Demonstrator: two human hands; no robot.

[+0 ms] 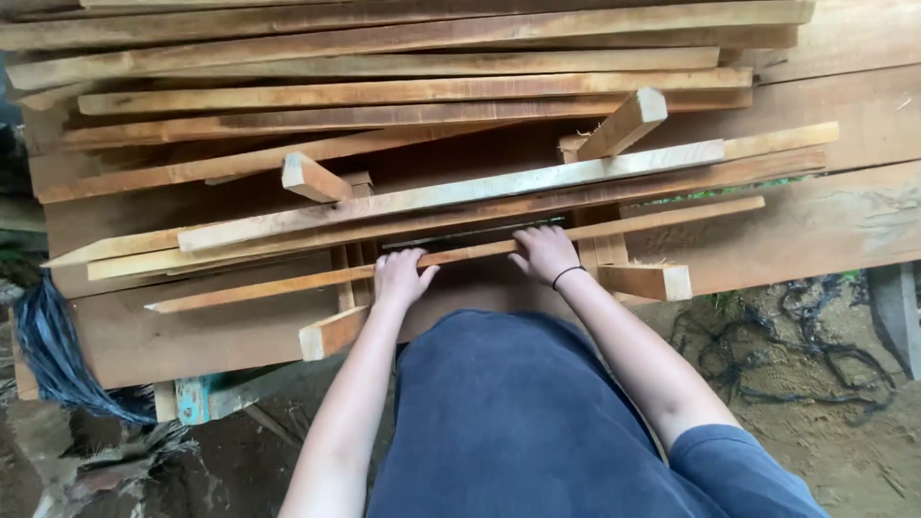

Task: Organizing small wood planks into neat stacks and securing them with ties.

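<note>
A long thin wooden slat (pixel 672 219) lies slanted across a pile of timber, nearest to me. My left hand (pixel 401 276) grips it left of its middle, fingers curled over it. My right hand (pixel 545 253), with a black band at the wrist, grips the same slat a little further right. Just beyond it lie more long slats (pixel 451 197), one pale and others reddish brown. Short wooden blocks (pixel 331 333) stick out from under the slats near my hands.
Wide boards (pixel 815 230) carry the pile; many more long slats (pixel 403 91) are stacked at the back. A bundle of dark blue strands (pixel 48 355) hangs at the left. Dirt ground with black tangled cord (pixel 825 355) lies at the right.
</note>
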